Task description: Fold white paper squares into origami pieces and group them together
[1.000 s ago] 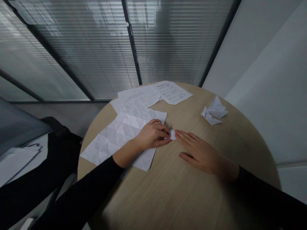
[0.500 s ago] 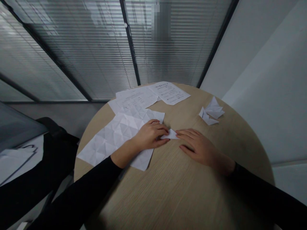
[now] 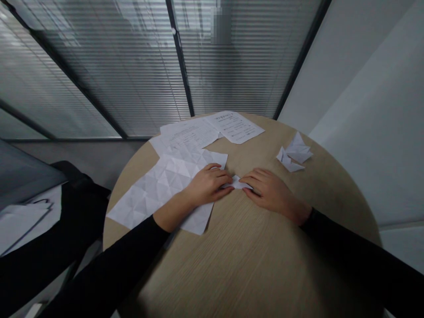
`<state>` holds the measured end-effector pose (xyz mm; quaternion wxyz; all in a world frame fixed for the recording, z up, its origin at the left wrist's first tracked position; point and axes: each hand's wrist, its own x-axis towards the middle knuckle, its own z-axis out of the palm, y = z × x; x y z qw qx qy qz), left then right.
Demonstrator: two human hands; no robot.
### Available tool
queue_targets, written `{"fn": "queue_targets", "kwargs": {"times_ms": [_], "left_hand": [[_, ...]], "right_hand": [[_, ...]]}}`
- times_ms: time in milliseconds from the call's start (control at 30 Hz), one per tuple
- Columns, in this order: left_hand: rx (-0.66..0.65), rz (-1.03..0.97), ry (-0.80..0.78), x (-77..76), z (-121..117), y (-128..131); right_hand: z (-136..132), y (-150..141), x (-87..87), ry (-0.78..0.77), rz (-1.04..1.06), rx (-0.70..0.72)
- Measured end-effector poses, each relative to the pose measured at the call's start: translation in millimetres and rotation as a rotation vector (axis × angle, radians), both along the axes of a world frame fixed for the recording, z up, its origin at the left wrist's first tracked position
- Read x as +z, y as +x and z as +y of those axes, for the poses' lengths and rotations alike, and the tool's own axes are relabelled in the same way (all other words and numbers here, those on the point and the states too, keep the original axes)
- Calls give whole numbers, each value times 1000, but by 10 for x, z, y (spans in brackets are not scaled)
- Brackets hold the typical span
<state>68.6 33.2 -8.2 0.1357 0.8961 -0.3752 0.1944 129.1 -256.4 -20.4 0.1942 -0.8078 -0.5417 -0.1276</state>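
A small folded piece of white paper (image 3: 237, 182) lies on the round wooden table (image 3: 251, 260), between my two hands. My left hand (image 3: 208, 185) rests on a large creased white sheet (image 3: 165, 185), its curled fingertips pressing the small paper's left end. My right hand (image 3: 270, 191) lies on the table with fingers bent, its tips pinching the paper's right end. Most of the small paper is hidden under the fingers.
Two printed sheets (image 3: 212, 128) lie at the table's far edge. Some folded white paper shapes (image 3: 294, 154) sit at the far right. A glass wall with blinds stands behind the table. A dark chair with a bag (image 3: 76, 185) is at the left.
My right hand has slid up and left, its fingers curling from flat onto the small paper. The left hand has stayed on the paper's left end.
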Motion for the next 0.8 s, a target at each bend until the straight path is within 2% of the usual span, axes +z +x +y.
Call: {"fn": "queue_targets", "kwargs": {"times_ms": [233, 433, 800], "left_hand": [[22, -15, 7, 10, -8, -20], [132, -6, -29, 27, -11, -36], [163, 36, -276, 25, -30, -42]], "right_hand": [[99, -13, 54, -20, -80, -20], [158, 0, 32, 10, -85, -43], [258, -85, 81, 129, -77, -126]]}}
